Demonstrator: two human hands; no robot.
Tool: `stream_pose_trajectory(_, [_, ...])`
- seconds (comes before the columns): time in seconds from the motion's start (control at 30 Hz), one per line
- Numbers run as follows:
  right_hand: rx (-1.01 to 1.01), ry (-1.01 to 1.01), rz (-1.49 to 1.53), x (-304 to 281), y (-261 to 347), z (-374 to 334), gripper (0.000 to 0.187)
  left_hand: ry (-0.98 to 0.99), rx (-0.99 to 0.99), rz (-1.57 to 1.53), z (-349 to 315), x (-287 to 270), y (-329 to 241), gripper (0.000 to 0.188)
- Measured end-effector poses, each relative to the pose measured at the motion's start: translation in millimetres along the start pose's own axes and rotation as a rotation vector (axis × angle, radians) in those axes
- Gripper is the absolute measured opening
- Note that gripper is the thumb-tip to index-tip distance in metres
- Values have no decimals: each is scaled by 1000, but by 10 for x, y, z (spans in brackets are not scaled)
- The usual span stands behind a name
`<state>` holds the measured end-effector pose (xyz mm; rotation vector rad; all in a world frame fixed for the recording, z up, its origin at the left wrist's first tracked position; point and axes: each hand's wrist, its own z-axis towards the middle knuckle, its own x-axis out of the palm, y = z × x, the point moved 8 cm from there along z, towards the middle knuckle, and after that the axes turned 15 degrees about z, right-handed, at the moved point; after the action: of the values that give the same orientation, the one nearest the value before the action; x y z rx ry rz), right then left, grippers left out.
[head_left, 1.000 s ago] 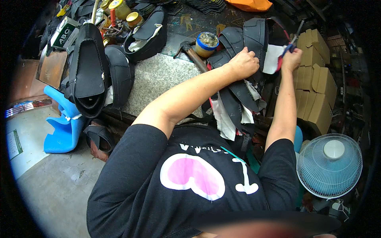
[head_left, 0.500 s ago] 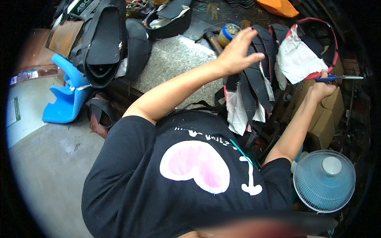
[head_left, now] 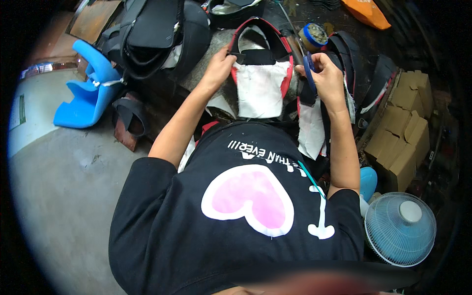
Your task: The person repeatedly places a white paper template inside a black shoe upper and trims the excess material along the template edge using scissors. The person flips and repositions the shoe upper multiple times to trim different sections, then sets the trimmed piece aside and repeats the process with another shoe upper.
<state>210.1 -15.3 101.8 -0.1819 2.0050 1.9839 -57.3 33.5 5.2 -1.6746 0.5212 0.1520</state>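
A black shoe upper (head_left: 260, 58) with red edging and a white cloth lining (head_left: 259, 91) is spread between my hands, in front of my chest. My left hand (head_left: 219, 70) is closed on its left edge, the thumb on top. In my right hand (head_left: 326, 81) are blue-handled scissors (head_left: 309, 70), held at the upper's right edge. Their thin blades seem to point away from me, though they blur into the dark bench. Fingertips of the right hand come close to the red edging; whether they touch it I cannot tell.
Black shoe parts (head_left: 157, 34) are piled at the left, above a bent blue foam piece (head_left: 93, 88). More uppers (head_left: 344, 54) lie right, near a blue-rimmed jar (head_left: 313, 37). Cardboard boxes (head_left: 400, 140) and a fan (head_left: 400, 228) stand right; an orange item (head_left: 366, 12) lies far right.
The upper has come from the far right to the middle in front of me. My left hand, open before, now grips its left edge. My right hand has moved left with the scissors.
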Motion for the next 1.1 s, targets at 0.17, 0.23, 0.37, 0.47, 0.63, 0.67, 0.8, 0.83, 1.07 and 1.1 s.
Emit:
stream_pose_trajectory(0.17, [195,124,-88,299,-303,-50,32,-106,115,210,-30,-30,175,56])
stream_pose_trajectory(0.23, [126,91,-236,311,-328,-54,35,-93,67,256,-64,-93,164,57])
stream_pose_trajectory(0.37, [9,86,-472,328,-327,-8,39,-135,29,421,-190,-254,-15,61])
stream_pose_trajectory(0.47, [81,145,-652,384,-420,-23,34,-496,377,850,-401,-362,-525,65])
stream_pose_trajectory(0.63, [122,259,-770,603,-533,-147,29,-282,781,747,-440,79,-816,48])
stream_pose_trajectory(0.67, [100,308,-797,642,-530,-160,28,-116,686,619,-341,230,-731,42])
stream_pose_trajectory(0.8, [-95,242,-779,625,-297,-88,22,-32,527,602,-52,594,-534,49])
stream_pose_trajectory(0.83, [-186,178,-734,604,-184,-55,23,-33,523,624,-1,659,-510,51])
stream_pose_trajectory(1.07, [-462,423,-754,945,-134,-78,21,54,563,848,171,829,-448,69])
stream_pose_trajectory(1.1, [-333,508,-873,937,-300,-93,22,76,574,854,167,819,-429,71])
